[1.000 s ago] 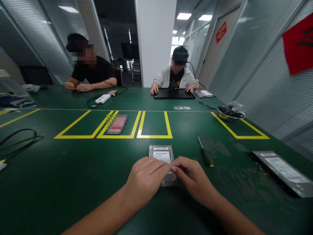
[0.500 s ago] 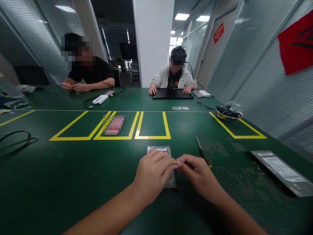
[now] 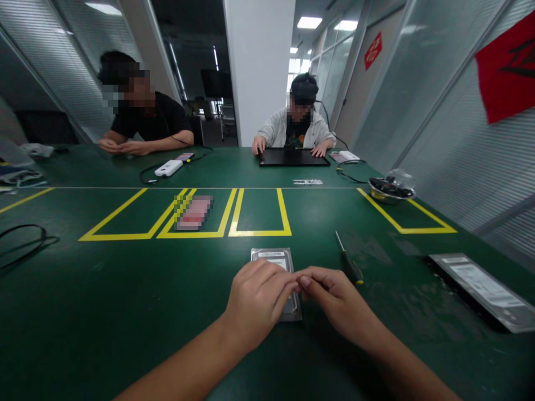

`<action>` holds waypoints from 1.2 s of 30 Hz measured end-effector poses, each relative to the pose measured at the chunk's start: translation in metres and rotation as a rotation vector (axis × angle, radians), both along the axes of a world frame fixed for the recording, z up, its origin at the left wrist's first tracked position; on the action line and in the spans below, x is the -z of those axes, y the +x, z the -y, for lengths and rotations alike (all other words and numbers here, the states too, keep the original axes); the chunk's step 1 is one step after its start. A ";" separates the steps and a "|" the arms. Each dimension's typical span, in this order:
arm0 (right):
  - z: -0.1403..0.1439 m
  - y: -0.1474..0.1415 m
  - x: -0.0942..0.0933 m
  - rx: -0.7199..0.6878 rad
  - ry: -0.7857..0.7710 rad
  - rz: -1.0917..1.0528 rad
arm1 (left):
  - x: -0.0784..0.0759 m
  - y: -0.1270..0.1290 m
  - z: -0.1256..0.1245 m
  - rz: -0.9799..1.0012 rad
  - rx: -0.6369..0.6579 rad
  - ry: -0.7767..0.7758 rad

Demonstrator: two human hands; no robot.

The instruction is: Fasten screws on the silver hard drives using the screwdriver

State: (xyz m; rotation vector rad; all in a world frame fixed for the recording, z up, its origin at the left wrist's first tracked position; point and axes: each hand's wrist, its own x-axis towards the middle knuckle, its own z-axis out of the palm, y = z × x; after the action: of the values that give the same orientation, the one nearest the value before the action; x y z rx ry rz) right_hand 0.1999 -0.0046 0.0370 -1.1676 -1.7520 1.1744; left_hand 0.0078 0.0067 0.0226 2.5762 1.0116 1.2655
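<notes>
A silver hard drive (image 3: 285, 256) with a white label lies on the green table, partly covered by my left hand (image 3: 259, 295). The left fingers are pinched together above the drive's right side. Fingertip to fingertip with them is my right hand (image 3: 330, 292), also closed in a pinch at the drive's right edge. Whatever sits between the fingertips is too small or hidden to make out. A screwdriver (image 3: 351, 267) with a dark and yellow handle lies just beyond my right hand, its shaft pointing away from me.
At right lies a larger hard drive (image 3: 480, 287). A metal bowl (image 3: 390, 196) of dark parts stands behind it. Yellow tape (image 3: 259, 233) marks areas, one with a phone (image 3: 194, 213). A black cable (image 3: 29, 245) lies left. Two people sit opposite, one holding a black panel (image 3: 295, 157).
My right fingertips have shifted slightly left against the left ones, and the right thumb has drawn back a little. The head view has turned slightly. The drive and screwdriver stay put.
</notes>
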 end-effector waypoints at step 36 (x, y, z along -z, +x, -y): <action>0.024 -0.021 0.009 -0.164 0.621 0.893 | -0.004 -0.010 -0.023 0.081 0.016 -0.387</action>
State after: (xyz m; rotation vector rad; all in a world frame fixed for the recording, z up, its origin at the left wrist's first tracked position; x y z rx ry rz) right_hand 0.1792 -0.0282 0.0275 -1.2318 -2.6376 0.0689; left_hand -0.0025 0.0292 0.0265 2.2186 1.0935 1.0386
